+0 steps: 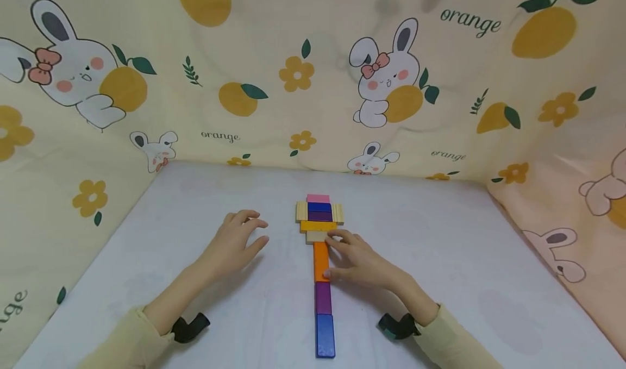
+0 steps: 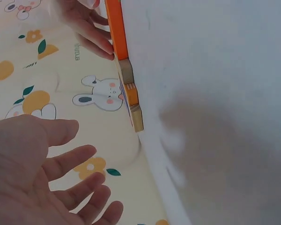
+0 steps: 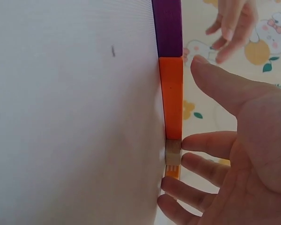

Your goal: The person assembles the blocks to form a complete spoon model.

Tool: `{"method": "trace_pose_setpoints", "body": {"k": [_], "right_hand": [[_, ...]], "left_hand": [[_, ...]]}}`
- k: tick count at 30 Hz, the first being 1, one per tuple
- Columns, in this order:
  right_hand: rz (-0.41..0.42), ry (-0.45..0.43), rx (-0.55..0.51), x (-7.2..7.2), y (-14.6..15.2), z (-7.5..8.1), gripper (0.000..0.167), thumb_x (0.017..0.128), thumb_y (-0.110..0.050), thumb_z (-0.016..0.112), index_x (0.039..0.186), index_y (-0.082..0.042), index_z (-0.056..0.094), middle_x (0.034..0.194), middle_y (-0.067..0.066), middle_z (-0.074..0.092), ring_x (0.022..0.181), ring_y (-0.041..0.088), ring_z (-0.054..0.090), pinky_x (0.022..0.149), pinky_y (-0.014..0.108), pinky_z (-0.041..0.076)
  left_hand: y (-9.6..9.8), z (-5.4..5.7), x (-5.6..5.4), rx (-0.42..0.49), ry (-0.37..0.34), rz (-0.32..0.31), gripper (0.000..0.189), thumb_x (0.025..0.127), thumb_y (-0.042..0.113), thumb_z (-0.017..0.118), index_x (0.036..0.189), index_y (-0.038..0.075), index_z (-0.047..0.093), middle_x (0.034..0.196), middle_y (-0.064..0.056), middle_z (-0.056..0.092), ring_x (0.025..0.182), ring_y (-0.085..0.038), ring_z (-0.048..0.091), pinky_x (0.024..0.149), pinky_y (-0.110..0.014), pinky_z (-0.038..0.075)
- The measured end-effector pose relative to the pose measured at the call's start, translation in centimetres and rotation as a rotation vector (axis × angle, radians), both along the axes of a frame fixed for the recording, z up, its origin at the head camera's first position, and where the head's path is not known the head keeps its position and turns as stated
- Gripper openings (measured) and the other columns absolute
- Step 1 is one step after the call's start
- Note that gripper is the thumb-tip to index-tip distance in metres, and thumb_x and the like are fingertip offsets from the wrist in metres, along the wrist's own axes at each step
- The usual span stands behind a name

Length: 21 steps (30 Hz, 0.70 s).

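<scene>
A line of wooden blocks lies on the white table: a blue block (image 1: 325, 335) at the near end, then a purple block (image 1: 323, 298), an orange block (image 1: 320, 262) and a short plain wood block (image 1: 315, 237). My right hand (image 1: 364, 263) is at the right side of the line. Its fingertips are right at the plain block, its thumb beside the orange one, fingers almost straight in the right wrist view. Left of the line, my left hand (image 1: 237, 241) hovers with spread fingers and holds nothing.
Beyond the plain block lie a yellow-orange block (image 1: 311, 226), a dark purple block (image 1: 320, 216), a blue block (image 1: 319, 207) and a pink block (image 1: 318, 198). Plain ribbed wood pieces (image 1: 301, 212) flank them on both sides. Patterned cloth (image 1: 274, 48) surrounds the white table (image 1: 235, 325).
</scene>
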State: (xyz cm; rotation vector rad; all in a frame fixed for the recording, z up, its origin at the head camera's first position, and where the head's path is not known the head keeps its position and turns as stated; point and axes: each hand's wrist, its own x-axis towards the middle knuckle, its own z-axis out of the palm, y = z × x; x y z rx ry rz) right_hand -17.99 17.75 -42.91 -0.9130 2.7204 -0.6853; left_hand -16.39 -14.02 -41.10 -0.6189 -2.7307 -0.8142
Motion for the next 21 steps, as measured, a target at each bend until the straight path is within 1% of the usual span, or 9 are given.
{"method": "trace_pose_setpoints", "body": {"k": [4,8,12,15,17,19,21], "right_hand": [[-0.007,-0.032,-0.007,0.0,0.0,0.3,0.075,0.088,-0.051,0.069,0.148,-0.013,0.046,0.155,0.008,0.03,0.139,0.033,0.029,0.108,0.055,0.03],[-0.02,-0.019,-0.008,0.0,0.1,1.0,0.067,0.088,-0.046,0.072,0.143,-0.013,0.052,0.153,0.012,0.032,0.137,0.034,0.031,0.105,0.054,0.035],[-0.044,0.049,0.022,-0.2,0.2,1.8,0.073,0.087,-0.046,0.073,0.144,-0.009,0.05,0.154,0.015,0.031,0.135,0.036,0.034,0.102,0.055,0.038],[-0.094,0.106,0.027,-0.2,0.5,2.4,0.076,0.087,-0.046,0.073,0.146,-0.007,0.047,0.155,0.015,0.029,0.134,0.038,0.035,0.1,0.057,0.04],[-0.139,0.141,0.024,0.0,0.8,2.7,0.075,0.087,-0.044,0.074,0.146,-0.006,0.048,0.154,0.015,0.03,0.134,0.039,0.034,0.1,0.059,0.039],[-0.188,0.199,0.046,0.3,1.1,2.9,0.074,0.087,-0.044,0.074,0.145,-0.005,0.049,0.154,0.016,0.031,0.133,0.04,0.034,0.101,0.061,0.036],[-0.229,0.284,0.101,0.7,1.4,3.0,0.074,0.086,-0.045,0.074,0.143,-0.003,0.05,0.152,0.018,0.033,0.132,0.042,0.035,0.102,0.063,0.033]], "left_hand": [[-0.6,-0.7,0.9,0.014,0.007,0.023,0.029,0.092,0.02,0.071,0.116,0.005,0.068,0.131,-0.019,0.052,0.115,-0.039,0.046,0.091,-0.055,0.042],[-0.9,-0.8,1.2,0.016,0.013,0.024,0.032,0.093,0.021,0.07,0.119,0.003,0.067,0.133,-0.021,0.051,0.116,-0.041,0.046,0.092,-0.056,0.04],[-1.0,-0.6,1.3,0.006,0.015,0.034,0.035,0.094,0.023,0.068,0.122,0.002,0.065,0.138,-0.022,0.047,0.121,-0.043,0.042,0.096,-0.059,0.036],[-1.1,-0.4,1.4,-0.006,0.024,0.046,0.038,0.095,0.023,0.067,0.125,0.001,0.064,0.143,-0.024,0.043,0.126,-0.046,0.036,0.099,-0.062,0.032],[-1.1,-0.3,1.4,-0.014,0.033,0.055,0.04,0.095,0.024,0.067,0.127,0.0,0.063,0.145,-0.025,0.04,0.129,-0.047,0.032,0.101,-0.063,0.028],[-1.2,-0.3,1.4,-0.032,0.054,0.067,0.042,0.096,0.025,0.066,0.129,0.0,0.061,0.148,-0.027,0.036,0.131,-0.049,0.028,0.104,-0.065,0.023],[-1.2,-0.2,1.5,-0.061,0.087,0.089,0.044,0.096,0.026,0.065,0.131,0.0,0.06,0.15,-0.027,0.032,0.134,-0.05,0.024,0.105,-0.066,0.019]]}}
